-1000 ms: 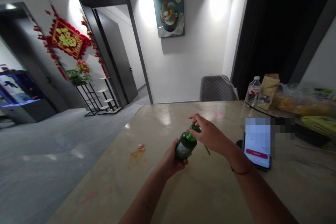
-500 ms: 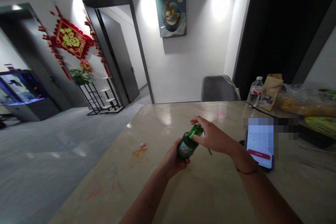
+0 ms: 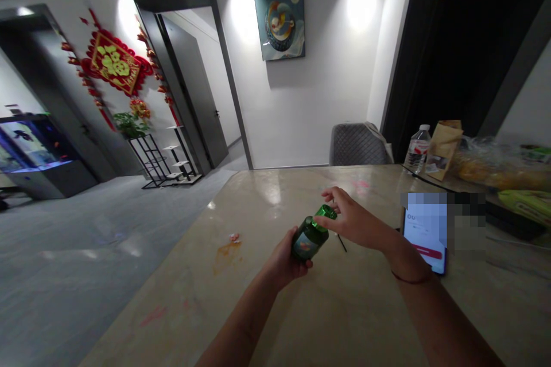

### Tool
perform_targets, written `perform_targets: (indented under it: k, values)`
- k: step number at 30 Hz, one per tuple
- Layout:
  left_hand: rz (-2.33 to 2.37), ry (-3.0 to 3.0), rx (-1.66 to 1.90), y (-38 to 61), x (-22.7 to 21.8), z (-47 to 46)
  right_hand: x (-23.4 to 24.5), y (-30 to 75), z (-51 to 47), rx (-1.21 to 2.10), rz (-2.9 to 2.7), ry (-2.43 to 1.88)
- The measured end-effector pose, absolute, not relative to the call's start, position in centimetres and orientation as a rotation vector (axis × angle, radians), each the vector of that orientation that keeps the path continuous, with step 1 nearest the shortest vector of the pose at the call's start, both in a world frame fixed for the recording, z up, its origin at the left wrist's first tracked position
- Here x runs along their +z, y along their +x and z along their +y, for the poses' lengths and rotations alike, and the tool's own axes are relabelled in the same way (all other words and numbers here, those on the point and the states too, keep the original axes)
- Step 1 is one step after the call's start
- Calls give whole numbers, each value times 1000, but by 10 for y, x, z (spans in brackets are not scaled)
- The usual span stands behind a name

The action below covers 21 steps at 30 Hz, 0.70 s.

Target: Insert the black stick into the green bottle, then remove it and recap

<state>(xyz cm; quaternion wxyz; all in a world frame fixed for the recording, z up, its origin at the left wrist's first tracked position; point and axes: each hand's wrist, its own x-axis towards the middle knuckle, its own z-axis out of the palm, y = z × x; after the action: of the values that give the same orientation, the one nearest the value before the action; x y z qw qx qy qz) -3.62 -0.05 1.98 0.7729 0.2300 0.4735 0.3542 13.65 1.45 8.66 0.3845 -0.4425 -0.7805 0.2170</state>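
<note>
A dark green bottle [image 3: 306, 245] with a pale picture label is tilted up to the right above the table. My left hand [image 3: 289, 261] is closed around its lower body. On the bottle's upper end sits a shiny bright green cap [image 3: 326, 213]. My right hand [image 3: 348, 218] is at this cap, thumb against its near side and fingers curved past its far side; part of their contact is hidden. A thin dark stick-like thing [image 3: 342, 243] lies on the table just beneath my right hand.
On the marbled table [image 3: 258, 309] are a small wrapped piece [image 3: 234, 237] and an orange stain [image 3: 227, 255]. To the right lie a lit phone [image 3: 424, 235], a water bottle [image 3: 416, 149], a brown paper bag [image 3: 443, 149] and plastic-wrapped food [image 3: 495, 166]. A grey chair [image 3: 359, 146] stands behind.
My right hand has shifted slightly right and its fingers have turned about the cap, which shows at a different angle. My left hand and the bottle have hardly moved.
</note>
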Motion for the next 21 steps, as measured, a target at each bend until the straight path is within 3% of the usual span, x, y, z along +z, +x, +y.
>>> perform_targets:
  k: [13,21]
  values:
    - [1052,487,722,-35,21,-1,91,142,14,535,-2030,-1274]
    - [1010,508,720,-37,18,0,98,146,10,634,-2100,-1044]
